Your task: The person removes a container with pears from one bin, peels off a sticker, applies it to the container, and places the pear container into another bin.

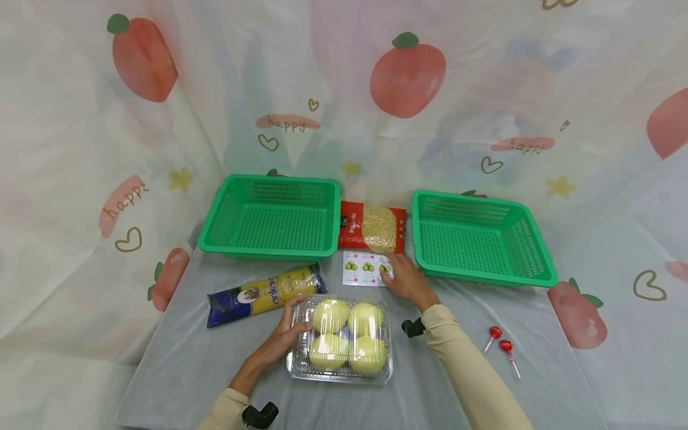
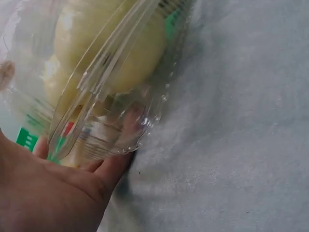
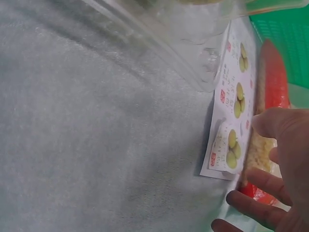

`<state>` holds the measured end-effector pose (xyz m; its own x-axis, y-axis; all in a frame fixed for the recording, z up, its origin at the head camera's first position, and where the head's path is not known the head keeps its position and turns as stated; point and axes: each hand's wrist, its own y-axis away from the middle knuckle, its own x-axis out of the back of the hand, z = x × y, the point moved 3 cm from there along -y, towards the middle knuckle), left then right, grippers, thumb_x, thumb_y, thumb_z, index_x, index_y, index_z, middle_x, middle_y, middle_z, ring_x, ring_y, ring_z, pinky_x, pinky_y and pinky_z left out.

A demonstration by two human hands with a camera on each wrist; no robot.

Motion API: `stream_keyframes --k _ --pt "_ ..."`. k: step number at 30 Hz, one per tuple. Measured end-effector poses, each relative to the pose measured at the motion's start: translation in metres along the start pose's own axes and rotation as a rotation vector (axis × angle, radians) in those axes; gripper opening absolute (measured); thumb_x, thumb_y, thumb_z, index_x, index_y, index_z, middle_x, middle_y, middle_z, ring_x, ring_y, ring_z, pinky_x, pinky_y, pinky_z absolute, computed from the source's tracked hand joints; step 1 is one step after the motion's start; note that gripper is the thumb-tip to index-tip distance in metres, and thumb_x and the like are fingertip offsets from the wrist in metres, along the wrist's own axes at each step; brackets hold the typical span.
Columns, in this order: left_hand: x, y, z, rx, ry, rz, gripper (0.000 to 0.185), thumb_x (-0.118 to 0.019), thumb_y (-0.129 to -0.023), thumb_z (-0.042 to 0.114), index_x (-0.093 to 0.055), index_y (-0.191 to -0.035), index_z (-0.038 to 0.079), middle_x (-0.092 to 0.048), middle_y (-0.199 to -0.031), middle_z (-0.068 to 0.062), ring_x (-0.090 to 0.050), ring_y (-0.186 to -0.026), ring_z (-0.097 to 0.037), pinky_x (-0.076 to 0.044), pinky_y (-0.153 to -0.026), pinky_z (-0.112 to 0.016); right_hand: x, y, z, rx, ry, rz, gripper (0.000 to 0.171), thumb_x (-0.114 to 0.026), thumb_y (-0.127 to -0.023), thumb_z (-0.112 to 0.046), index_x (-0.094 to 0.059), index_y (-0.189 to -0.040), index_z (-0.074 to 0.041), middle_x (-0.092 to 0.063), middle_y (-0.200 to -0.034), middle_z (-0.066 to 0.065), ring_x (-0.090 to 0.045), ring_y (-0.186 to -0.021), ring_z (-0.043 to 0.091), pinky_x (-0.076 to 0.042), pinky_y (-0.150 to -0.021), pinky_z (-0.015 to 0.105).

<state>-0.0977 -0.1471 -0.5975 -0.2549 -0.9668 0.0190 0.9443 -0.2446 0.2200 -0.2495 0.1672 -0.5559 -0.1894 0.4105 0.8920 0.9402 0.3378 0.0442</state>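
The clear clamshell (image 1: 341,341) of yellow fruit is gripped by the left hand (image 1: 283,339). "Ankara" can be read on the pasta pack (image 1: 266,294). The fruit-printed card (image 1: 367,268) is touched by the right hand (image 1: 408,280), fingers relaxed and spread.

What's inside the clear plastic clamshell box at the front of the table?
The clamshell box holds four pale yellow round fruits, two by two. The left hand covers its left edge; anything beneath the fruits is hidden.
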Motion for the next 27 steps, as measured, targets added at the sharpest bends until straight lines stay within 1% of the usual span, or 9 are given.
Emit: stream_keyframes --k 1,3,5,6,11,15,18,24,27 --pt "0.000 0.001 0.002 -0.005 -0.028 -0.006 0.072 -0.059 -0.105 0.030 -0.020 -0.165 0.021 -0.005 -0.176 -0.018 -0.018 -0.156 -0.052 -0.039 -0.109 -0.074 0.000 0.000 0.000 -0.006 0.000 -0.005 0.060 -0.066 -0.105 -0.026 -0.046 -0.158 -0.007 -0.060 -0.139 0.021 -0.060 -0.122 0.037 -0.055 -0.090 0.058" --pt "-0.001 0.002 0.006 -0.007 -0.077 -0.006 0.072 -0.057 -0.107 0.034 -0.019 -0.167 0.020 -0.006 -0.176 -0.018 -0.016 -0.158 -0.050 -0.031 -0.116 -0.075 -0.001 0.000 0.001 -0.019 0.001 -0.012 0.060 -0.065 -0.105 -0.027 -0.045 -0.159 -0.009 -0.059 -0.141 0.021 -0.060 -0.122 0.037 -0.055 -0.090 0.058" --pt "-0.003 0.004 0.010 -0.025 -0.123 0.009 0.073 -0.057 -0.107 0.034 -0.020 -0.167 0.017 -0.009 -0.176 -0.018 0.000 -0.161 -0.048 -0.007 -0.121 -0.078 -0.002 -0.001 0.001 -0.025 0.002 -0.013 0.061 -0.065 -0.105 -0.028 -0.045 -0.159 -0.009 -0.058 -0.143 0.021 -0.060 -0.124 0.037 -0.055 -0.091 0.058" --pt "-0.004 0.005 0.012 -0.025 -0.145 0.017 0.073 -0.058 -0.107 0.035 -0.020 -0.167 0.018 -0.010 -0.176 -0.019 -0.001 -0.161 -0.049 -0.006 -0.121 -0.078 -0.002 -0.001 0.002 -0.027 0.003 -0.014 0.061 -0.065 -0.105 -0.028 -0.045 -0.159 -0.009 -0.058 -0.144 0.021 -0.060 -0.125 0.037 -0.055 -0.093 0.058" --pt "-0.006 0.007 0.014 0.003 -0.236 0.056 0.077 -0.059 -0.106 0.045 -0.020 -0.168 0.022 -0.007 -0.175 -0.020 -0.007 -0.161 -0.050 -0.014 -0.120 -0.080 -0.004 -0.002 0.001 -0.034 -0.002 -0.027 0.062 -0.065 -0.105 -0.029 -0.044 -0.160 -0.007 -0.055 -0.149 0.022 -0.056 -0.133 0.039 -0.051 -0.103 0.058" --pt "-0.006 0.008 0.013 0.010 -0.315 0.082 0.079 -0.062 -0.104 0.050 -0.022 -0.168 0.025 -0.010 -0.175 -0.019 -0.004 -0.160 -0.052 -0.018 -0.114 -0.085 -0.006 -0.003 0.002 -0.035 0.006 -0.030 0.063 -0.066 -0.105 -0.028 -0.044 -0.160 -0.005 -0.058 -0.146 0.025 -0.058 -0.131 0.042 -0.051 -0.104 0.059" --pt "-0.006 0.007 0.015 0.005 -0.344 0.105 0.079 -0.065 -0.102 0.050 -0.026 -0.167 0.026 -0.015 -0.174 -0.018 -0.007 -0.160 -0.050 -0.019 -0.113 -0.086 -0.005 -0.004 0.003 -0.039 0.016 -0.019 0.063 -0.067 -0.104 -0.026 -0.045 -0.158 -0.001 -0.061 -0.142 0.027 -0.060 -0.128 0.044 -0.051 -0.103 0.060" --pt "-0.012 0.005 0.013 -0.038 -0.268 0.109 0.081 -0.066 -0.103 0.043 -0.024 -0.168 0.018 -0.015 -0.173 -0.021 -0.013 -0.159 -0.049 -0.019 -0.119 -0.079 -0.008 -0.009 0.003 -0.077 0.044 -0.027 0.061 -0.068 -0.103 -0.024 -0.049 -0.154 0.004 -0.060 -0.145 0.028 -0.057 -0.133 0.045 -0.048 -0.110 0.058" --pt "-0.014 0.004 0.010 -0.047 -0.227 0.122 0.080 -0.065 -0.105 0.040 -0.023 -0.168 0.016 -0.016 -0.173 -0.020 -0.014 -0.159 -0.047 -0.021 -0.121 -0.074 -0.010 -0.012 0.001 -0.084 0.051 -0.037 0.057 -0.068 -0.103 -0.024 -0.053 -0.150 0.005 -0.062 -0.141 0.028 -0.059 -0.129 0.045 -0.049 -0.108 0.057"
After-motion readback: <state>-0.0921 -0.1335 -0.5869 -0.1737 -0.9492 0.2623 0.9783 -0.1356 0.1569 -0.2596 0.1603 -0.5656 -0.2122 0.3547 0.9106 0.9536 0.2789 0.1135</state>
